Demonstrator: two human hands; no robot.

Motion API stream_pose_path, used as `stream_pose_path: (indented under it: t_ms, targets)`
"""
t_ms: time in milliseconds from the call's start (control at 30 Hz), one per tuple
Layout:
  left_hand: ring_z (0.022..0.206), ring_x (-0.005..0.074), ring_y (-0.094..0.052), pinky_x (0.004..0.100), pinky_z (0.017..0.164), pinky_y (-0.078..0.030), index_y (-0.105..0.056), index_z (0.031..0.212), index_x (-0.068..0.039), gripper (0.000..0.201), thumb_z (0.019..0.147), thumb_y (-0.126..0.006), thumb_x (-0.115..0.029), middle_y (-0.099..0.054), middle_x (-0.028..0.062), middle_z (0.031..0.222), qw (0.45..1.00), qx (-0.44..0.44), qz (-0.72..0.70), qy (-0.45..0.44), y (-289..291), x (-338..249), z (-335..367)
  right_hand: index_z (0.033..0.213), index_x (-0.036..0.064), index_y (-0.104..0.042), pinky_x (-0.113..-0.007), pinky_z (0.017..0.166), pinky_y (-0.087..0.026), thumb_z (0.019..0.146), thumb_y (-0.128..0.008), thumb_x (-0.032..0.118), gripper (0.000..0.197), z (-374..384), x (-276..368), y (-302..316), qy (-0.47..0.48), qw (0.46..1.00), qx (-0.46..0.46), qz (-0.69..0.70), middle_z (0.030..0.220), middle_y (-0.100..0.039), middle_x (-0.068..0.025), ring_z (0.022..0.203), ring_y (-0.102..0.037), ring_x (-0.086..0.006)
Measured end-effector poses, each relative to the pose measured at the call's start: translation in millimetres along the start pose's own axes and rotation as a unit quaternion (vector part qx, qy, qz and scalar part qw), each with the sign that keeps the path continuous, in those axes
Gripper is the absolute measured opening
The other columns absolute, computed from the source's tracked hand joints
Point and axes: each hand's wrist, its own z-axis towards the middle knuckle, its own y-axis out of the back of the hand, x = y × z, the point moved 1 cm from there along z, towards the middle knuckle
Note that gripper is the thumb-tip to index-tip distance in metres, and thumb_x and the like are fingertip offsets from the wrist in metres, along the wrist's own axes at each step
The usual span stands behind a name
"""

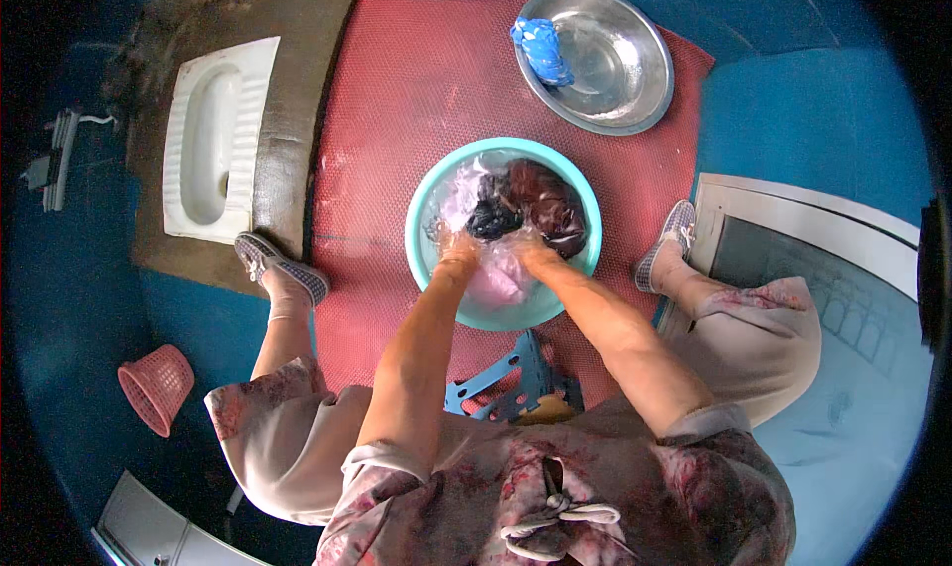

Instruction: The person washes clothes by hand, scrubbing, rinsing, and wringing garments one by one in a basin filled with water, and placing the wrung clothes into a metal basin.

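A light turquoise basin [419, 169] of water stands between my feet with wet laundry in it. Both my hands reach down into the water. My left hand [458, 246] is by the left side, touching pale pink cloth [461, 197]. Close to its right, my right hand [528, 245] is among the garments. A black cloth [494, 212] lies just beyond and between the hands, and a dark brown garment [545, 201] bulges up at the right. More pink cloth [496, 279] floats nearer to me. Water and laundry hide the fingers of both hands.
A steel basin [625, 51] at the far right holds a blue-and-white packet [543, 53]. The basins stand on a red textured mat [387, 80]. A white squat toilet [213, 140] is at left, with a pink basket [156, 390] nearer. A blue plastic stool [511, 383] is below me.
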Motion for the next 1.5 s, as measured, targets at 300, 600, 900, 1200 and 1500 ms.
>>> stream_pose_path:
  t_ms: [300,600,900,1200,1500]
  targets:
    - [0.092,0.0369,-0.061,0.045,0.082,-0.048,-0.058,0.11,-0.004,0.033,0.086,-0.045,-0.022,-0.063,0.021,0.097,0.976,-0.005,-0.215,-0.022,-2.9,35.4,5.7,0.122,0.0037,-0.049,-0.045,0.096,-0.04,0.086,-0.041,0.017,0.039,-3.6,29.8,37.6,0.023,0.991,0.116,-0.066,0.122,-0.052,-0.02,0.113,-0.05,-0.0355]
    - [0.08,0.021,-0.061,0.035,0.076,-0.048,-0.056,0.109,0.003,0.038,0.08,-0.062,-0.021,-0.064,0.0155,0.085,0.834,-0.189,-0.514,-0.059,133.4,51.6,-104.5,0.103,0.0085,-0.062,-0.041,0.076,-0.049,0.083,-0.047,0.013,0.026,-98.6,94.1,133.9,0.129,0.981,-0.121,0.079,0.093,-0.064,-0.0195,0.081,-0.064,-0.0332]
    - [0.079,0.0142,-0.062,0.0321,0.071,-0.048,-0.063,0.093,0.0,0.025,0.078,-0.067,-0.019,-0.067,0.0134,0.082,0.778,-0.359,-0.497,-0.137,221.2,41.1,-188.5,0.11,0.0021,-0.056,-0.033,0.085,-0.047,0.075,-0.06,0.009,0.036,-219.3,189.0,244.5,0.474,0.847,-0.216,0.109,0.1,-0.064,-0.0131,0.097,-0.061,-0.0211]
    - [0.072,0.0117,-0.059,0.0262,0.066,-0.047,-0.064,0.092,0.003,0.022,0.071,-0.056,-0.004,-0.065,0.0082,0.077,0.699,-0.419,-0.566,-0.122,325.4,12.3,-286.4,0.145,0.016,0.004,-0.038,0.091,-0.044,0.06,-0.084,0.021,0.122,-218.8,120.5,236.8,0.394,0.886,-0.173,0.174,0.144,-0.025,-0.0171,0.125,-0.037,-0.0286]
    - [0.061,0.0104,-0.052,0.0239,0.058,-0.042,-0.063,0.084,-0.001,0.012,0.078,-0.055,-0.008,-0.06,0.0026,0.072,0.559,-0.416,-0.692,-0.186,347.7,0.9,-302.0,0.107,0.0009,-0.061,-0.032,0.08,-0.045,0.07,-0.074,0.032,0.05,-167.2,117.5,173.4,0.212,0.862,-0.165,0.43,0.096,-0.065,-0.0098,0.086,-0.059,-0.0176]
